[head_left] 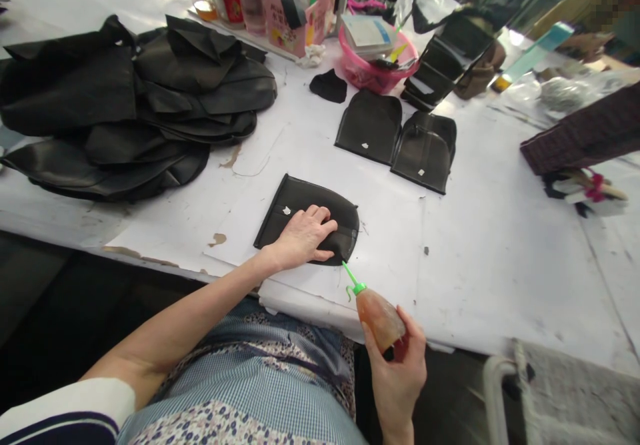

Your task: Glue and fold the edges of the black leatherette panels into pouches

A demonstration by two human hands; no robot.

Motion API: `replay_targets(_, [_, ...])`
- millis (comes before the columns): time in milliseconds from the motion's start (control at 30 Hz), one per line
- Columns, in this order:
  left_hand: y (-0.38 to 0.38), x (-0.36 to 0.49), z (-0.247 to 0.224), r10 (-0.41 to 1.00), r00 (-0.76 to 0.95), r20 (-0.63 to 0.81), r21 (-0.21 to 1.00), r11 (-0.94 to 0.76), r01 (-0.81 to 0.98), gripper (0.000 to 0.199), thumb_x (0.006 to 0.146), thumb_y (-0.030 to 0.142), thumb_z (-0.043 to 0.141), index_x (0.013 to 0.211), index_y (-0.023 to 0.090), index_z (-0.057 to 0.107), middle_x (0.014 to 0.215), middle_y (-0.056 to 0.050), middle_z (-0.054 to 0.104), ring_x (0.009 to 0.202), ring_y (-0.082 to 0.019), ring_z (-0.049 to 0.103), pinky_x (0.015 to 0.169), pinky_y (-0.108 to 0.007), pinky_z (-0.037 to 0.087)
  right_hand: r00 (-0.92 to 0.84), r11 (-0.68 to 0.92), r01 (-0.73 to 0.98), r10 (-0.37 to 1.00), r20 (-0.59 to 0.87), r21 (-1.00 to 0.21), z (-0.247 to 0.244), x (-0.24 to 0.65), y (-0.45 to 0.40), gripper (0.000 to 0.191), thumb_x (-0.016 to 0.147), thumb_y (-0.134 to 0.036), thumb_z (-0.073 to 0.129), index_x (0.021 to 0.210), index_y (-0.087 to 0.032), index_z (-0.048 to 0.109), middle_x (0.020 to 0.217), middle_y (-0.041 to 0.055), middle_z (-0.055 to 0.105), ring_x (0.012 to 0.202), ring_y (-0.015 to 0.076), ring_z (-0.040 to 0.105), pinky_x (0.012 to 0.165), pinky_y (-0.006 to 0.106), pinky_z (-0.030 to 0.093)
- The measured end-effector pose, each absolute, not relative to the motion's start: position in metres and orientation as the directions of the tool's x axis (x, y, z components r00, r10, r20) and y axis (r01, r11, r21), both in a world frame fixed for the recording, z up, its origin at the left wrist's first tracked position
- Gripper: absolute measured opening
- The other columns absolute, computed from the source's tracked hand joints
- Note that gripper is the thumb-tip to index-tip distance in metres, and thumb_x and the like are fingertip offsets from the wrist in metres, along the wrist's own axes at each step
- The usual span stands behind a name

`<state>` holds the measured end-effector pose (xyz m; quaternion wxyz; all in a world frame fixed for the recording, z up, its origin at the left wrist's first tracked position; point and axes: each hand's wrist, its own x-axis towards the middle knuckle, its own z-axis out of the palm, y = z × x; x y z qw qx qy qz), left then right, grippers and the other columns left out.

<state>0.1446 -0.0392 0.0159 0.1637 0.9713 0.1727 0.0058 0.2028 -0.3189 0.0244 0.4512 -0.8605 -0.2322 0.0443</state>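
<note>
My left hand (306, 235) lies with fingers spread on a black leather-like panel (270, 221), which has a straight hem on its left side and a rounded right end. A small white mark (287, 211) shows near that hem. In my right hand (400, 371) is a squeeze bottle (381, 318) of amber fluid with a green nozzle (353, 277). The bottle is tilted, and its tip is at the panel's lower right edge; whether it touches cannot be told. Beyond my hands lie two similar black panels (369, 125) side by side.
A heap of black pieces (190, 91) covers the table's left part. At the back stand a pink basket (367, 75), a pink box (285, 28) and jars. A dark sleeve (585, 131) reaches in from the right. A grey padded seat (575, 398) is at lower right.
</note>
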Motion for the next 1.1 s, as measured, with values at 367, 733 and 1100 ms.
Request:
replay_targets(367, [-0.039, 0.145, 0.014, 0.343, 0.939, -0.041, 0.329, -0.882, 0.337, 0.045, 0.077, 0.045, 0.078, 0.111, 0.021, 0.063, 0.119, -0.009, 0.056, 0.108, -0.027, 0.050, 0.081, -0.035, 0.042, 0.717, -0.415, 0.665, 0.587, 0.376, -0.620, 0.022, 0.199, -0.311, 0.053, 0.083, -0.024, 0.078, 0.132, -0.022, 0.056, 0.119, 0.0122, 0.064, 0.110, 0.0297, 0.063, 0.092, 0.046, 0.055])
replay_targets(733, [-0.040, 0.145, 0.012, 0.352, 0.936, -0.030, 0.319, -0.884, 0.343, 0.046, 0.077, 0.047, 0.078, 0.111, 0.021, 0.062, 0.117, -0.009, 0.056, 0.106, -0.027, 0.051, 0.080, -0.036, 0.043, 0.731, -0.442, 0.657, 0.572, 0.372, -0.611, 0.026, 0.194, -0.308, 0.051, 0.084, -0.025, 0.078, 0.130, -0.020, 0.057, 0.117, 0.0125, 0.064, 0.107, 0.0289, 0.063, 0.091, 0.044, 0.055])
replay_targets(1100, [-0.042, 0.152, 0.015, 0.370, 0.928, -0.039, 0.289, -0.885, 0.365, 0.047, 0.076, 0.050, 0.079, 0.106, 0.020, 0.061, 0.113, -0.009, 0.056, 0.103, -0.027, 0.051, 0.076, -0.034, 0.042, 0.818, -0.463, 0.518, 0.515, 0.258, -0.719, 0.026, 0.183, -0.304, 0.051, 0.081, -0.034, 0.081, 0.126, -0.020, 0.060, 0.117, 0.0124, 0.063, 0.104, 0.0284, 0.062, 0.089, 0.043, 0.054])
